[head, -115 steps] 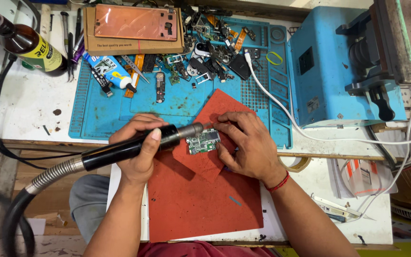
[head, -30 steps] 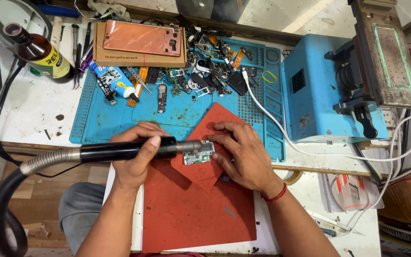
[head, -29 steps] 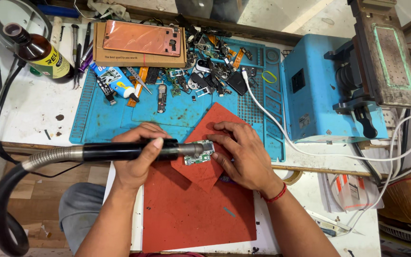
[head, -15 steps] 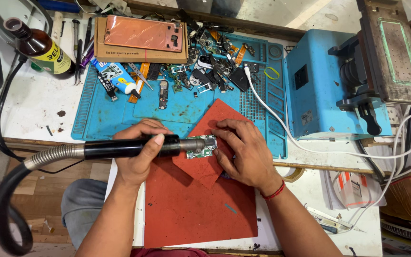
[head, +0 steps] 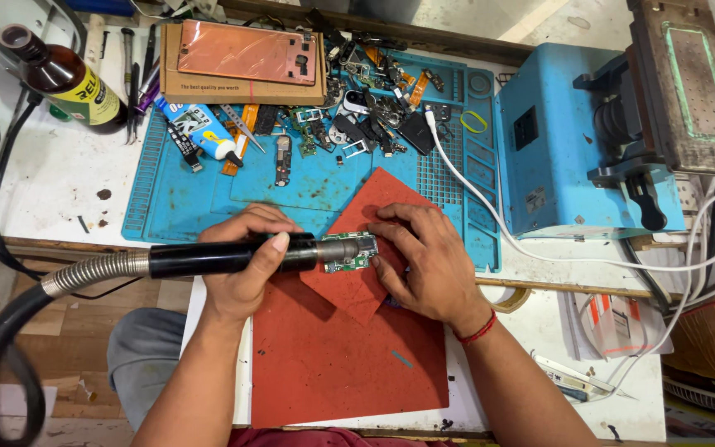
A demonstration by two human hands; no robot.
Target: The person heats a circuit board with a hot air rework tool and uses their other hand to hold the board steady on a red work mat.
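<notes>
My left hand (head: 246,265) grips the black handle of a hot-air wand (head: 208,258), whose metal nozzle lies level over a small green circuit board (head: 351,252). The wand's ribbed metal hose (head: 84,275) runs off to the left. My right hand (head: 419,261) rests its fingertips on the right edge of the board and holds it down. The board lies on a small red pad (head: 374,207) that sits tilted on a larger red mat (head: 341,364). A red thread circles my right wrist.
A blue work mat (head: 184,199) behind holds several loose phone parts, a glue tube (head: 200,131) and a phone frame on a cardboard box (head: 246,56). A brown bottle (head: 64,79) stands far left. A blue machine (head: 573,149) with white cables stands right.
The wand has levelled from a slant to nearly horizontal over the board. My right hand stays on the board; the view has shifted slightly.
</notes>
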